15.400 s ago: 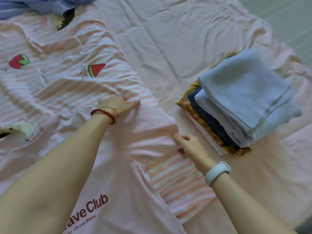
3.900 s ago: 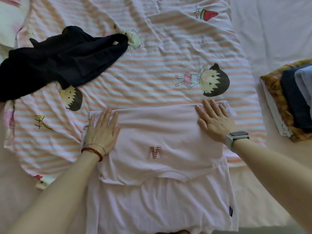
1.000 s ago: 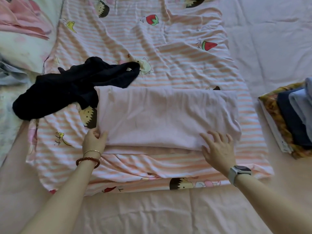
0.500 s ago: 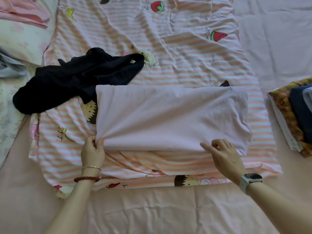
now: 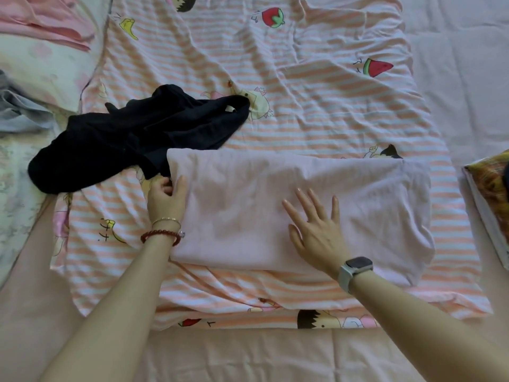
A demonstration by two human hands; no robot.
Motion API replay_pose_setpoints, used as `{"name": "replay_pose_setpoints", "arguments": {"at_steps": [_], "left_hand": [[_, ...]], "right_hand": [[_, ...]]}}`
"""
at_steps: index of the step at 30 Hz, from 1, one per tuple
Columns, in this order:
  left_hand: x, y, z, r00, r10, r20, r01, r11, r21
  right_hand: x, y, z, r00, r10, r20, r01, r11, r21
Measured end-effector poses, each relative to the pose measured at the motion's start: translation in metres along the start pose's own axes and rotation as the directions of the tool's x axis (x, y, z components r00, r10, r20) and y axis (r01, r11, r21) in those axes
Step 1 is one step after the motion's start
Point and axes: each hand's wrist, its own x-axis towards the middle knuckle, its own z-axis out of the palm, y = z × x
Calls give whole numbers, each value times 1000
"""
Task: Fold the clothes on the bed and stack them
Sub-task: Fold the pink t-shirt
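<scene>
Both hands slid up onto the folded pink t-shirt (image 5: 275, 205): right hand (image 5: 316, 230) flat, fingers spread; left hand (image 5: 165, 201) pinching its left edge. Shirt's a smooth rectangle on the striped sheet (image 5: 330, 111).

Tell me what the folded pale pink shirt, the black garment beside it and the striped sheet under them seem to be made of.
Pale pink shirt: probably thin cotton jersey, matte; it lies flat with soft, shallow creases.
Black garment: likely a soft knit, matte; it slumps in limp rounded folds, fibre unclear.
Striped sheet: looks like light woven cotton with printed cartoons and fruit; its wrinkles are sharper and finer.
</scene>
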Motion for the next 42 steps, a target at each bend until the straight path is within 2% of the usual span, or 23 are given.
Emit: {"name": "replay_pose_setpoints", "arguments": {"at_steps": [10, 13, 14, 15, 16, 17, 18, 19, 20, 22, 25, 29, 31, 33, 35, 37, 38, 40, 42], "left_hand": [[73, 16, 11, 999, -16, -45, 16, 1000, 10], [61, 22, 17, 984, 14, -176, -5, 999, 52], [52, 25, 19, 968, 50, -247, -24, 994, 110], [42, 27, 22, 946, 143, -291, -84, 975, 205], [29, 29, 27, 922, 286, -262, -196, 927, 320], [14, 30, 34, 884, 439, -161, -340, 840, 423], [-1, 30, 44, 832, 555, -17, -474, 726, 498], [-15, 30, 55, 781, 610, 132, -573, 616, 541], [-25, 28, 65, 746, 618, 248, -630, 534, 565], [-32, 22, 79, 757, 538, 371, -638, 483, 600], [-19, 9, 89, 824, 418, 382, -558, 478, 678], [-19, 15, 88, 847, 320, 424, -530, 449, 720], [-27, 22, 91, 871, 301, 388, -491, 502, 712], [-45, 30, 98, 885, 319, 340, -466, 593, 657], [-74, 36, 109, 850, 385, 359, -526, 617, 585], [-111, 38, 124, 772, 448, 450, -635, 559, 533], [-130, 37, 131, 724, 469, 506, -690, 511, 512], [-162, 33, 147, 655, 464, 596, -755, 424, 500], [-179, 26, 158, 645, 419, 639, -764, 382, 520]], "right_hand": [[85, 26, 22, 991, 70, 117, -51, 986, -157], [86, 39, 18, 991, 76, 110, -58, 986, -156], [84, 42, 15, 993, 67, 96, -53, 989, -140], [83, 46, 12, 996, 55, 73, -47, 992, -118], [81, 48, 9, 998, 48, 43, -43, 995, -93], [78, 51, 5, 999, 51, 11, -50, 996, -74], [77, 54, 3, 998, 65, -16, -66, 996, -67], [76, 58, 1, 995, 91, -25, -93, 993, -70], [75, 65, 0, 992, 128, -15, -129, 988, -87], [70, 86, 0, 971, 233, 46, -224, 963, -151], [61, 132, 2, 915, 383, 125, -351, 910, -220], [49, 183, -8, 868, 476, 143, -436, 868, -238], [40, 201, -16, 827, 548, 128, -533, 835, -133], [27, 208, -25, 822, 567, 53, -569, 821, 42], [7, 203, -31, 797, 598, -91, -568, 792, 225], [-17, 193, -31, 720, 675, -160, -585, 715, 383], [-30, 187, -29, 683, 717, -139, -598, 658, 457], [-55, 176, -24, 608, 794, -7, -638, 494, 590], [-70, 166, -17, 529, 828, 186, -681, 283, 676]]}}
